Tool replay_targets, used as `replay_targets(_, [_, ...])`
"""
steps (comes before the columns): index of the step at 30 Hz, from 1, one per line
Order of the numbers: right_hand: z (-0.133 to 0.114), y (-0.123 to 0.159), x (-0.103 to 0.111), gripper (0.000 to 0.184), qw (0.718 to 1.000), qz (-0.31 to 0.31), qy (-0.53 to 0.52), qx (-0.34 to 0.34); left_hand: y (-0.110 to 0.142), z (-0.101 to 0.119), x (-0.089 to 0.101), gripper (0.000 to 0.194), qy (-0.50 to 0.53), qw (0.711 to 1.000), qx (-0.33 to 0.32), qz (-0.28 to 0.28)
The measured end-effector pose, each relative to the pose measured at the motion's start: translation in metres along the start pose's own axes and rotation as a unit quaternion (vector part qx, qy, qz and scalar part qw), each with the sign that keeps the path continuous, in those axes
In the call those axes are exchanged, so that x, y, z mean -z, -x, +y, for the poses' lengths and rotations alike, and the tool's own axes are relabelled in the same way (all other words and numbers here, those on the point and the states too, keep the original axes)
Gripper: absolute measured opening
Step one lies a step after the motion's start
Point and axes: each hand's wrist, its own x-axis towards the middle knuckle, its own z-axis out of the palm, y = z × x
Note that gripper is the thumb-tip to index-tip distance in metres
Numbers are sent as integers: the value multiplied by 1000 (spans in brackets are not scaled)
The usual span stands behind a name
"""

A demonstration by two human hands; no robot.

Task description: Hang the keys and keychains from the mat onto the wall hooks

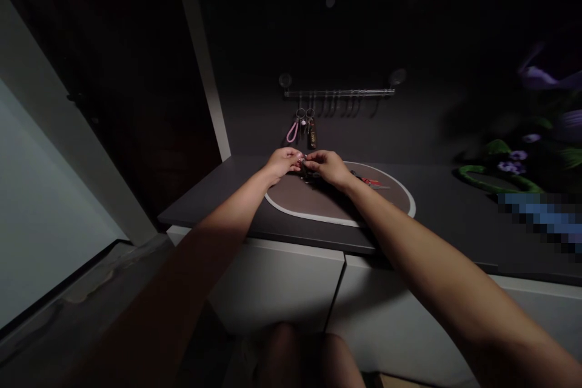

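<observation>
Head cam, L hand [282, 163], R hand [331, 168], grips pinching shiny item [302, 160], oval pale-rimmed mat [302, 199]

At the centre of the frame, the bare left hand [282, 163] and the bare right hand [330, 168] pinch a small shiny item [304, 160] between them, too tiny to identify. Beneath lies a brown oval mat with a white rim [313, 216] on a dark grey countertop [204, 194], red-and-metal pieces [371, 182] showing right of centre. Above, a pink loop strap [292, 131] and a dark lettered tag [312, 133] hang below a clear rod [341, 94]; purple flowers [541, 77] stand at the right edge
</observation>
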Motion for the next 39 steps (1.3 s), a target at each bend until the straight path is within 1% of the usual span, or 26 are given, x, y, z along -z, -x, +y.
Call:
replay_targets(2, [2, -1, -1, 20, 998, 1, -68, 5, 1, 1, -1, 6, 22, 1000, 1, -2])
replay_targets(4, [2, -2, -2, 21, 994, 4, -112, 3, 1, 1, -2, 5, 37, 999, -3, 0])
replay_targets(10, [-1, 0, -3, 25, 984, 8, -178, -12, 1, 1, -3, 5, 35, 999, -14, 3])
replay_targets(16, [-3, 1, -1, 21, 978, 30, -204, -16, 2, 3, -4, 9, 29, 999, -32, 7])
replay_targets(20, [-6, 2, 1, 22, 981, 32, -191, -29, 2, 2, -5, 13, 15, 999, -31, 13])
replay_targets(24, [-5, 1, 2, 23, 983, 45, -175, -31, 2, 1, -7, 11, -5, 999, -41, 17])
replay_targets(26, [-3, 0, 3, 23, 983, 49, -176, -31, 2, 4, -10, 9, -27, 998, -50, 25])
replay_targets(29, [0, -3, 6, 24, 978, 63, -194, -35, 0, 15, -17, 7, -57, 996, -49, 44])
replay_targets(32, [1, -5, 11, 25, 968, 92, -227, -48, -7, 29, -24, 9, -89, 991, -46, 87])
replay_targets(34, [-1, -8, 16, 24, 962, 108, -243, -59, -15, 35, -27, 10, -118, 984, -61, 119])
replay_targets(36, [-4, -11, 21, 22, 957, 125, -252, -65, -22, 36, -28, 13, -147, 974, -85, 147])
replay_targets(39, [-13, -19, 29, 19, 951, 149, -265, -64, -28, 29, -26, 18, -202, 955, -120, 179])
